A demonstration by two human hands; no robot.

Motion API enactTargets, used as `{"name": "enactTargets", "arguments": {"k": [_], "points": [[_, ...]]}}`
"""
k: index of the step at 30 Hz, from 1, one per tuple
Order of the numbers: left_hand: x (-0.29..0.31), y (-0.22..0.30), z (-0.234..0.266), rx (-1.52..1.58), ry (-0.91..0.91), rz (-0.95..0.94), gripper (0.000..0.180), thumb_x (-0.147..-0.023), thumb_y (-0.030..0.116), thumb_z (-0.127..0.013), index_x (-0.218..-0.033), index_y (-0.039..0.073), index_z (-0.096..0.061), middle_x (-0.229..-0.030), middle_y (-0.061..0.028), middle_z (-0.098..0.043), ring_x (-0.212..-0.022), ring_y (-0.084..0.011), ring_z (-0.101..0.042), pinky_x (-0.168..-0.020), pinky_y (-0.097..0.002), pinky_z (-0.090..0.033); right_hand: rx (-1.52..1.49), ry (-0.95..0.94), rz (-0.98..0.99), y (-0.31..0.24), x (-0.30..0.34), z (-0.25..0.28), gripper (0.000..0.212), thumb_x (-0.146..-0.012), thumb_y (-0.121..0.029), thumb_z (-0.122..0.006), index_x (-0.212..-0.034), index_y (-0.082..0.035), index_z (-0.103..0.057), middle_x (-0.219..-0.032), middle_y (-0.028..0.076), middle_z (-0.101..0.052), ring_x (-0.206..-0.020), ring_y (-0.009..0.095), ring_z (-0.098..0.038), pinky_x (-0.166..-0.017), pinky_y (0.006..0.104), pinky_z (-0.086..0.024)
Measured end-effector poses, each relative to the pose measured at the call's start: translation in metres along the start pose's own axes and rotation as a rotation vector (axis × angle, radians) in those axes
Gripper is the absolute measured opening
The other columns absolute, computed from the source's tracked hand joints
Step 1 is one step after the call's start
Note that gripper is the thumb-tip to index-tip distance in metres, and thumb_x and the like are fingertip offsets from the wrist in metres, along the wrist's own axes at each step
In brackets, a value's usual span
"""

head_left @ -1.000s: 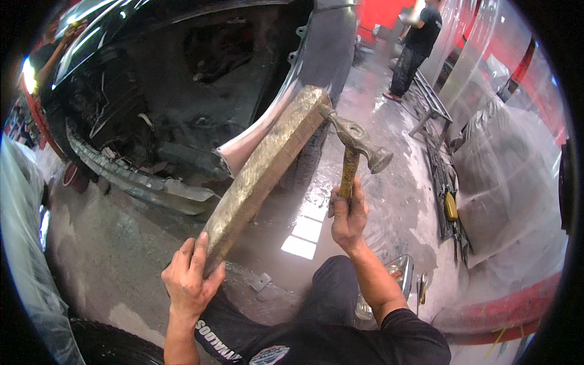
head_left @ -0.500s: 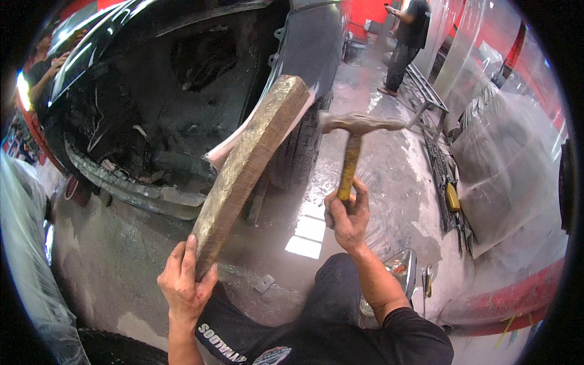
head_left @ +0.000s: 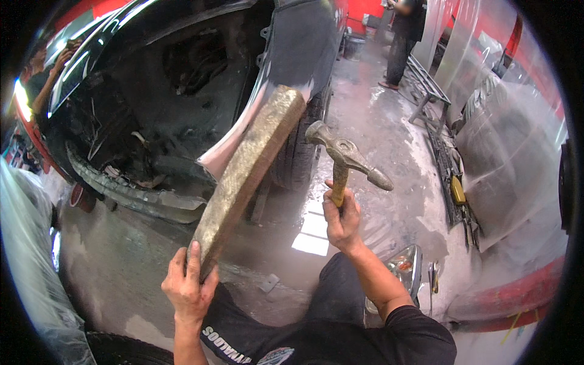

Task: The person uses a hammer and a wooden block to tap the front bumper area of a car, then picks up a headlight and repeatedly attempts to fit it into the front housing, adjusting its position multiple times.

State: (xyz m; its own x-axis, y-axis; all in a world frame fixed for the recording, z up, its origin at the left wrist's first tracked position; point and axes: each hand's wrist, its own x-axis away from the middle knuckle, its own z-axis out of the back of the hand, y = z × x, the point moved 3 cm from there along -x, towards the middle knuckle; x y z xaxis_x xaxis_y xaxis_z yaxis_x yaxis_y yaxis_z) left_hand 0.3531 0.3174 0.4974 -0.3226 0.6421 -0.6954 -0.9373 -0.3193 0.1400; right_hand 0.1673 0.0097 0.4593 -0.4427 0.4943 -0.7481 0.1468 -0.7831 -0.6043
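Note:
My left hand (head_left: 190,285) grips the lower end of a long, squared wooden block (head_left: 249,173), tilted up and away toward the car. Its far end overlaps the edge of the dark fender (head_left: 299,52), whose lower lip is pale pinkish; I cannot tell whether they touch. Wrapped round a yellowish handle, my right hand (head_left: 344,222) holds a hammer (head_left: 344,149) upright, its worn metal head raised just right of the block and apart from it. Behind the block is the open front end of the car (head_left: 176,103), with a tire (head_left: 295,155) under the fender.
A headlight (head_left: 406,267) and small hand tools (head_left: 433,278) lie on the floor by my right arm. Along the right are a metal frame (head_left: 429,91), black trim with a yellow item (head_left: 457,190), and plastic sheeting (head_left: 502,158). Another person (head_left: 404,42) stands at the back.
The hammer has come lower and turned, its head now tilting down to the right. The block's far end has shifted slightly down and left. Both hands keep their hold.

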Motion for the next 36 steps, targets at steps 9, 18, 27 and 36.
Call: {"name": "enactTargets", "arguments": {"k": [9,18,27,36], "points": [[-0.009,0.004,0.007,0.000,-0.004,0.056,0.077,-0.078,0.011,-0.080,-0.151,0.009,-0.055,-0.116,-0.0242,-0.067,-0.094,-0.0405,-0.072,-0.076,-0.0458,-0.059,-0.156,0.117,0.036,0.000,-0.010,-0.028,0.036,-0.109,-0.014,-0.054,-0.142,0.001,-0.050,-0.085,0.003,-0.059,-0.062,0.009,-0.055,-0.055,0.0268,-0.047],[-0.015,0.009,0.013,-0.040,0.004,0.054,0.078,-0.075,0.013,-0.081,-0.148,0.007,-0.057,-0.110,-0.0201,-0.068,-0.092,-0.0364,-0.071,-0.073,-0.0443,-0.060,-0.040,0.060,-0.031,-0.002,-0.032,-0.051,0.035,-0.107,-0.010,-0.054,-0.141,-0.002,-0.050,-0.075,0.007,-0.057,-0.060,0.014,-0.054,-0.059,0.0328,-0.048],[-0.012,0.008,0.009,-0.059,0.020,0.055,0.076,-0.074,0.013,-0.082,-0.146,0.008,-0.059,-0.111,-0.0200,-0.069,-0.092,-0.0350,-0.072,-0.073,-0.0431,-0.061,-0.078,0.134,-0.010,0.002,-0.014,-0.039,0.037,-0.104,-0.009,-0.061,-0.138,0.001,-0.049,-0.081,0.013,-0.062,-0.067,0.023,-0.065,-0.063,0.0363,-0.052],[-0.016,0.008,0.008,-0.072,0.040,0.044,0.077,-0.073,0.013,-0.081,-0.146,0.008,-0.060,-0.107,-0.0200,-0.070,-0.089,-0.0349,-0.072,-0.072,-0.0421,-0.061,-0.044,0.066,-0.001,0.004,-0.025,-0.056,0.030,-0.105,-0.008,-0.055,-0.134,-0.001,-0.052,-0.078,0.011,-0.063,-0.060,0.016,-0.059,-0.060,0.0359,-0.051]]}}
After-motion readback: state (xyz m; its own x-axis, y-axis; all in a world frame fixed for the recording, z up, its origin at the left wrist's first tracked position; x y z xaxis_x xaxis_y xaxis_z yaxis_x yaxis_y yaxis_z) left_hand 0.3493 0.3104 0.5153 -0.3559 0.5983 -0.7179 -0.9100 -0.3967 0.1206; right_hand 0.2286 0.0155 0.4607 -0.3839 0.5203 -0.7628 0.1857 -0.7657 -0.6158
